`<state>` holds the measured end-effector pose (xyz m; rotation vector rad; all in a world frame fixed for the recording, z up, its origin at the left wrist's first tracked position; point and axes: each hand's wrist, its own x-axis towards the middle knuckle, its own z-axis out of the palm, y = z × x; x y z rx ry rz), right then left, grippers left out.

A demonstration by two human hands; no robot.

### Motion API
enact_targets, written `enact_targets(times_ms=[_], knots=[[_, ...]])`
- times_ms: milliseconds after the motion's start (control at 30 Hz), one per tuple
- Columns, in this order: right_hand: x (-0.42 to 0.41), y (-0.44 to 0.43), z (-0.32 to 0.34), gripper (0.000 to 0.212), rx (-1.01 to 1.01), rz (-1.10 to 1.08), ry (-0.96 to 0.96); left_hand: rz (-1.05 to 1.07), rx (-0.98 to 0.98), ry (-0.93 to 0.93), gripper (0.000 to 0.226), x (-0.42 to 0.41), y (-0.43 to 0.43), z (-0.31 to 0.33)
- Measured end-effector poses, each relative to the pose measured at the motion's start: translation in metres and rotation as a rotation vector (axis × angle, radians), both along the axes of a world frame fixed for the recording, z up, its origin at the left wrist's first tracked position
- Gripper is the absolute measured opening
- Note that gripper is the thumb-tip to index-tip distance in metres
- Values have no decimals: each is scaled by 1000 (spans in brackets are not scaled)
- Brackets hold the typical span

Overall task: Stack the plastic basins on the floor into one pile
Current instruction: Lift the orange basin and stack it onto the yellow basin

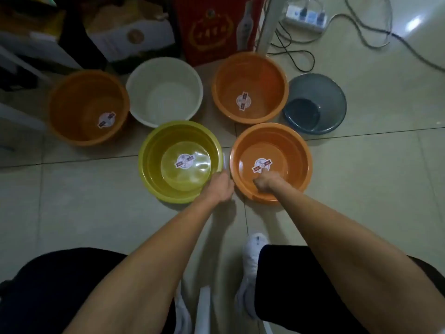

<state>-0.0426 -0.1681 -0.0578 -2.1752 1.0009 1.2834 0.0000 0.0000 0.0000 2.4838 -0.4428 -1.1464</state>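
Note:
Several plastic basins stand apart on the tiled floor. Nearest me are a yellow basin (159, 162) and an orange basin (291, 153), side by side. Behind them stand an orange basin (79, 100) at the left, a white basin (166, 92), another orange basin (260, 80) and a smaller grey-blue basin (322, 97) at the right. My left hand (220, 186) is closed over the yellow basin's near right rim. My right hand (267, 183) grips the near rim of the closest orange basin, fingers inside it.
Cardboard boxes and a red gift box (212, 27) stand against the back. A power strip (305, 16) with trailing cables lies at the far right. My white shoe (252, 256) and dark shorts are at the bottom of the view.

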Motion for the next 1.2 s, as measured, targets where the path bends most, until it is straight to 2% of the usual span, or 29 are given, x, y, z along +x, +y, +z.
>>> enact_targets(times_ms=[67, 167, 233, 333, 400, 467, 533, 733, 933, 1033, 1200], knots=[[-5, -7, -10, 88, -100, -111, 3, 57, -2, 23, 35, -5, -12, -9], [-12, -19, -18, 109, -302, -471, -54, 213, -4, 102, 40, -13, -31, -26], [-16, -31, -30, 107, -345, -633, -50, 347, -28, 154, 37, -15, -42, -46], [-30, -59, -62, 96, -417, -737, -76, 524, -43, 180, 47, -15, -53, -72], [-42, -73, -69, 77, -490, -726, -136, 625, -93, 158, 47, -11, -58, -81], [-50, -82, -65, 50, -517, -718, -176, 708, -154, 123, 38, -4, -59, -81], [-54, -84, -53, 39, -514, -736, -179, 720, -166, 88, 31, 2, -57, -73], [-38, -66, 17, 38, -491, -802, -269, 714, -248, 19, 36, 20, -35, -4], [18, -12, 89, 38, -406, -666, -459, 912, -344, -63, 29, 41, 29, 63], [46, 26, 104, 24, -348, -572, -547, 1016, -354, -85, 16, 48, 69, 83], [74, 93, 100, 14, -260, -434, -559, 1180, -263, -88, 32, 50, 131, 79]])
